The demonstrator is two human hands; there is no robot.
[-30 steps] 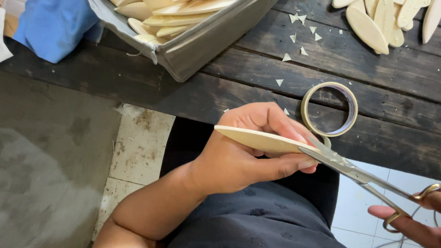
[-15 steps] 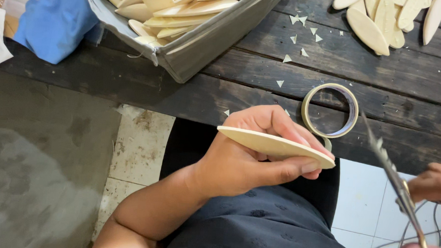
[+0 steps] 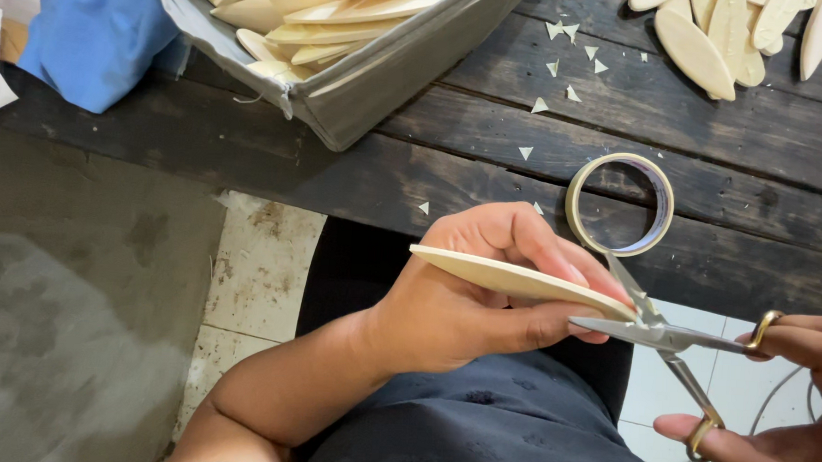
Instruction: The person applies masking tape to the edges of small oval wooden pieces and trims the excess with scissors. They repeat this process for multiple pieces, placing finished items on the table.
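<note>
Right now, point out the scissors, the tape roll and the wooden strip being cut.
scissors (image 3: 674, 339): head view, on the pivot where the blades cross.
tape roll (image 3: 574, 197): head view, on its left rim.
wooden strip (image 3: 511, 277): head view, on its middle edge.

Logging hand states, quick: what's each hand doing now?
Left hand: closed on a pale, leaf-shaped wooden piece.
Right hand: holding gold-handled metal scissors, blades open at the piece's tip.

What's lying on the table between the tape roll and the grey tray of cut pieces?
In the head view, only small pale offcut triangles on dark planks between tape roll and grey tray.
</note>
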